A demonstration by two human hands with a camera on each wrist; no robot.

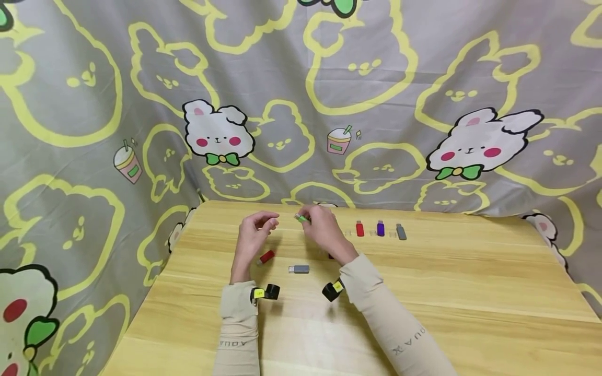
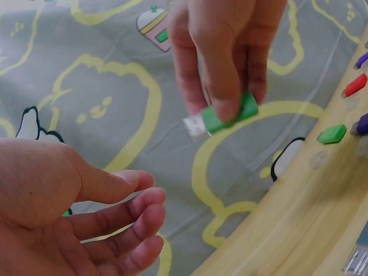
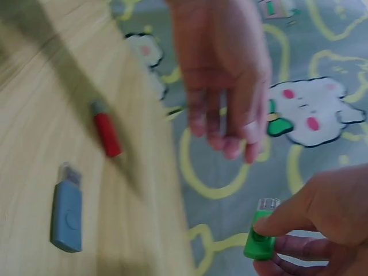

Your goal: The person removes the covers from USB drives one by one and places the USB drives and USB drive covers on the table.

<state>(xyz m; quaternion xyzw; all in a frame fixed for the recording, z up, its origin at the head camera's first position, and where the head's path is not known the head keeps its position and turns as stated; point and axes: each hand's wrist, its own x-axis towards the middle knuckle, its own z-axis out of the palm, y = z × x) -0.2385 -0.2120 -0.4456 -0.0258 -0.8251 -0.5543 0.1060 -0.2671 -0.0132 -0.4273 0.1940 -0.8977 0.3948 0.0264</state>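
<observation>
In the head view my right hand (image 1: 325,230) pinches a green USB flash drive (image 1: 302,218) between thumb and fingers, above the far part of the table. Its metal plug, seen in the left wrist view beside the drive's green body (image 2: 249,106), points toward my left hand. My left hand (image 1: 253,235) hovers to the left with fingers loosely bent and nothing in them, a short gap from the plug. Below the hands lie a red flash drive (image 1: 267,256) and a grey flash drive (image 1: 301,269).
At right a row holds a red drive (image 1: 359,228), a purple drive (image 1: 380,228) and a grey drive (image 1: 401,232), with small clear caps (image 1: 393,234) beside them. The left wrist view shows another green drive (image 2: 332,134) on the table. A patterned curtain (image 1: 282,78) hangs behind.
</observation>
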